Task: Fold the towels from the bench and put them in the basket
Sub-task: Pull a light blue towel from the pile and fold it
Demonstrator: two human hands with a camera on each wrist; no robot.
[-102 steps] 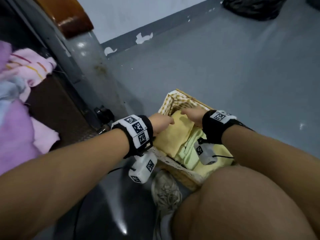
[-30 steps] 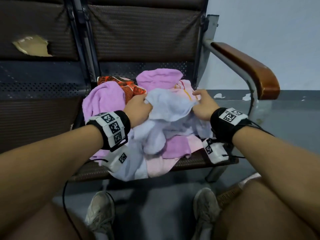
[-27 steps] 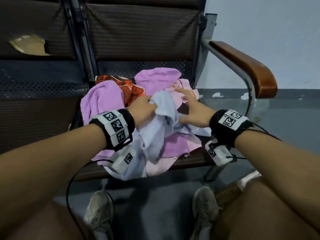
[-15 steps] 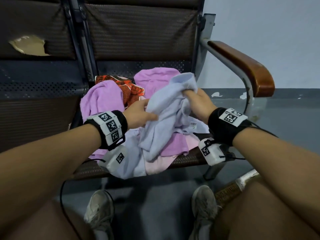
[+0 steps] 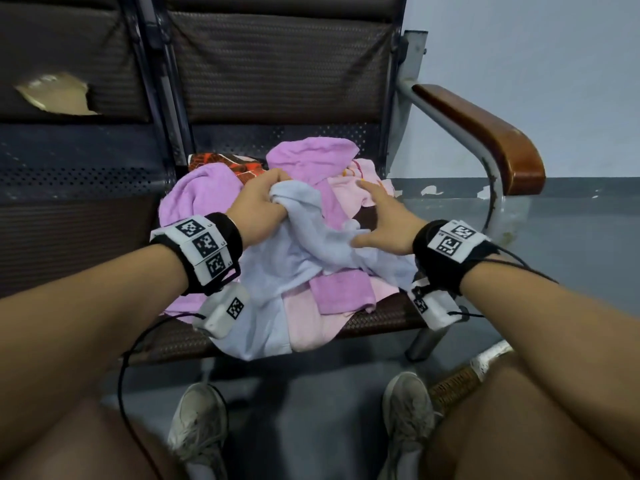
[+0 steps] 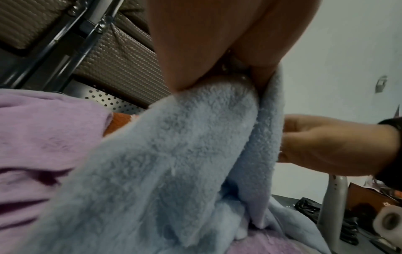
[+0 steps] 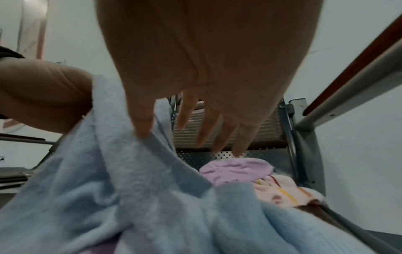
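Observation:
A heap of towels lies on the bench seat (image 5: pixel 381 320): purple ones (image 5: pixel 197 188), pink ones (image 5: pixel 367 174), an orange patterned cloth (image 5: pixel 225 162) and a pale blue towel (image 5: pixel 277 271) on top. My left hand (image 5: pixel 259 206) grips a bunched end of the pale blue towel (image 6: pixel 174 154) and holds it up. My right hand (image 5: pixel 384 220) hovers just right of it, fingers spread and straight, thumb touching the blue cloth (image 7: pixel 141 171). A corner of the wicker basket (image 5: pixel 460 379) shows on the floor by my right knee.
The bench has a dark woven backrest (image 5: pixel 277 64) and a wooden armrest (image 5: pixel 485 133) on a metal tube at the right. A torn seat back (image 5: pixel 52 95) is at the left. My shoes (image 5: pixel 201 420) stand on the grey floor below the seat.
The view swung from the basket back to the bench. Half a second ago my right hand held the blue towel raised; now it has let go and my left hand grips the bunched end.

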